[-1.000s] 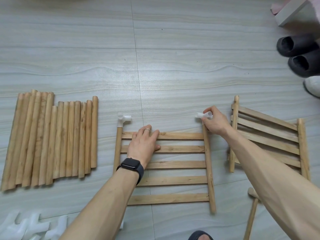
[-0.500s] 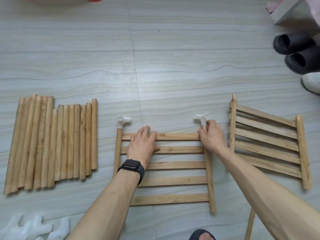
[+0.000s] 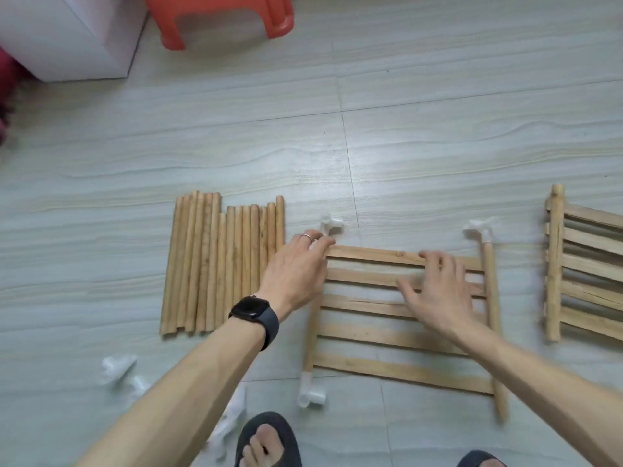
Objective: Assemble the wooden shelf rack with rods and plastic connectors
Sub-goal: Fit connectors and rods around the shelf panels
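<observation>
Lying flat on the pale wood-grain tiled floor (image 3: 438, 146), the slatted wooden shelf panel (image 3: 387, 335) sits just in front of the person. Its five slats run between two round side rods. A white plastic connector (image 3: 329, 227) caps the far left rod end, a second connector (image 3: 478, 228) caps the far right end, and a third connector (image 3: 312, 394) caps the near left end.

The left hand (image 3: 296, 271) wears a ring and a black wristwatch (image 3: 251, 306). Its loosely extended fingers rest on the panel's far left corner, just below the connector there, and grasp nothing. The right hand (image 3: 438, 293) lies palm down on the far slats, fingers spread and straight, also grasping nothing.

A row of loose wooden rods (image 3: 222, 264) lies just left of the panel, and a second slatted wooden panel (image 3: 580, 274) lies apart on the right. Loose white connectors (image 3: 118, 369) are scattered beside the left forearm. A red plastic stool (image 3: 222, 18) stands well beyond the rods.
</observation>
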Demonstrator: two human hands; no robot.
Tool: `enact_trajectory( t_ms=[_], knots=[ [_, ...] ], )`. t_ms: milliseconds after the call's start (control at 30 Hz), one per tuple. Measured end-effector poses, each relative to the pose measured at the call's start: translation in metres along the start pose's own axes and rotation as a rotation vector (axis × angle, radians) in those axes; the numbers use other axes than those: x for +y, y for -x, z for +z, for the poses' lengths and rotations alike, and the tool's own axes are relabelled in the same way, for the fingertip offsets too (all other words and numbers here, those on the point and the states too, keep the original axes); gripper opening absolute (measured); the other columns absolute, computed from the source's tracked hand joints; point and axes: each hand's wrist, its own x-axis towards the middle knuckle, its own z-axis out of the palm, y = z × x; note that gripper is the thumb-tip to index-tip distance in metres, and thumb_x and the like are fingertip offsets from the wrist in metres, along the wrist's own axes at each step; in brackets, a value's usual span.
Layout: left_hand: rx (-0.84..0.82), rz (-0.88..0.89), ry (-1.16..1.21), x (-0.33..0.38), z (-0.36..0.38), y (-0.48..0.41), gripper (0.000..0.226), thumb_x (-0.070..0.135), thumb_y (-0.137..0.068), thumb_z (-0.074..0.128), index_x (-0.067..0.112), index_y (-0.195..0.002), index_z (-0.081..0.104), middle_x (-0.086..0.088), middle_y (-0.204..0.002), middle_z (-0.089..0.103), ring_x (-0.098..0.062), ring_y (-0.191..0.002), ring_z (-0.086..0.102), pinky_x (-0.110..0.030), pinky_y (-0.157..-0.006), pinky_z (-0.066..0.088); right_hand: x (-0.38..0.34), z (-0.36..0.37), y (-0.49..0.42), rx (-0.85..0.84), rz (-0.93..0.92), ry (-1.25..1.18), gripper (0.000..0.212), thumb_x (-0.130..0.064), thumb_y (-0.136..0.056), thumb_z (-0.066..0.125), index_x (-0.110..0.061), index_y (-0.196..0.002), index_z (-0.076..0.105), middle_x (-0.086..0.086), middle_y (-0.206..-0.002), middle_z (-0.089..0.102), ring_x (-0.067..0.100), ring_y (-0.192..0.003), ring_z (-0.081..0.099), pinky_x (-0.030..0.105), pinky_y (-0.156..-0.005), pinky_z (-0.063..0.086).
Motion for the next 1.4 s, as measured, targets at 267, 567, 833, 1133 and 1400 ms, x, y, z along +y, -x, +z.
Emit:
enact_trajectory(
  t_ms=[267,567,833,1133,1400],
  knots=[
    [0.027,-1.02,0.038,-0.151,-0.035,0.153,0.052,0.023,-0.095,0.05,0.016,-0.145,0.041,-0.017,-0.147,0.04,-0.037,-0.132,0.039,-0.046,-0.104,0.041,-0.073,0.06,0.054,-0.535,-0.417,0.502,0.079,-0.02,-0.099,0.042,-0.039,-0.161,-0.003,0.005,-0.167,-0.025,0.043,-0.153,-0.013,0.056,-0.124,0.012],
    [-0.131,-1.308,0.262,-0.213,0.001,0.221,0.032,0.028,-0.099,0.053,0.014,-0.128,0.053,-0.019,-0.137,0.036,-0.041,-0.101,0.062,-0.04,-0.093,0.049,-0.074,0.061,-0.002,-0.498,-0.423,0.579,0.078,-0.021,-0.096,0.04,-0.045,-0.16,0.002,0.008,-0.169,-0.018,0.037,-0.156,-0.004,0.047,-0.126,0.011],
    [0.291,-1.114,1.068,-0.155,-0.046,0.121,0.04,0.046,-0.095,0.066,0.014,-0.118,0.062,-0.005,-0.112,0.067,-0.021,-0.093,0.067,-0.034,-0.081,0.057,-0.103,0.005,-0.007,-0.601,-0.344,0.2,0.055,-0.047,-0.103,0.047,-0.028,-0.154,0.039,0.004,-0.162,0.037,0.021,-0.146,0.039,0.03,-0.12,0.026],
    [-0.333,-0.483,1.434,0.075,-0.05,-0.015,0.036,0.043,-0.102,0.056,0.014,-0.12,0.068,-0.001,-0.114,0.074,-0.014,-0.105,0.07,-0.037,-0.09,0.049,-0.076,-0.082,0.04,-0.376,0.204,-1.237,0.047,-0.044,-0.092,0.068,-0.02,-0.132,0.059,0.004,-0.117,0.075,0.024,-0.102,0.075,0.038,-0.091,0.057],
    [-0.428,-0.482,1.344,0.183,0.016,-0.011,0.024,0.029,-0.101,0.06,0.016,-0.12,0.068,-0.001,-0.111,0.073,-0.012,-0.096,0.068,-0.023,-0.073,0.053,0.022,-0.071,0.077,-0.02,0.556,-1.465,0.019,-0.017,-0.105,0.055,-0.014,-0.119,0.067,0.011,-0.11,0.076,0.027,-0.097,0.076,0.031,-0.081,0.058]
  ],
)
